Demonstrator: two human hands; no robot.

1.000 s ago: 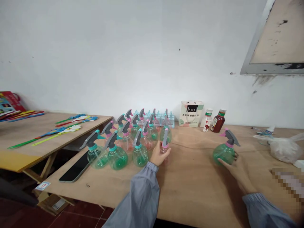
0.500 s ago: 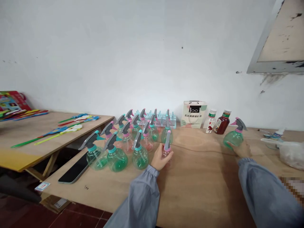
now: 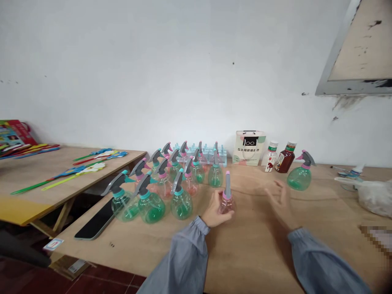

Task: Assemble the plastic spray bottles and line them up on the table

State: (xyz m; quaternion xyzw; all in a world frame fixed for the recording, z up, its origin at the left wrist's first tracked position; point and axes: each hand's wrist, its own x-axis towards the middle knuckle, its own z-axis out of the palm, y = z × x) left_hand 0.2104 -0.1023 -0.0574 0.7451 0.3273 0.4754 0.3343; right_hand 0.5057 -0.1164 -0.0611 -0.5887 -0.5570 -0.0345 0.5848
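My left hand (image 3: 217, 211) is wrapped round the pink spray bottle (image 3: 227, 202), which stands upright with its grey nozzle on top. My right hand (image 3: 281, 201) has its fingers apart and holds nothing; it is slightly blurred. Behind and to the right of it stands a green spray bottle (image 3: 299, 178) with a pink collar, apart from the hand. Several green and pink spray bottles stand grouped left of my left hand, among them a green one (image 3: 181, 204) nearest to it.
On the wooden table (image 3: 245, 253) lies a black phone (image 3: 95, 222) at the left. A paper bag (image 3: 248, 149), a white bottle (image 3: 270, 157) and a dark red bottle (image 3: 284, 158) stand at the back. A plastic bag (image 3: 376, 198) is far right.
My right hand has let go of the green bottle at the right and moved left. My left hand has shifted the pink bottle to the right, away from the group.
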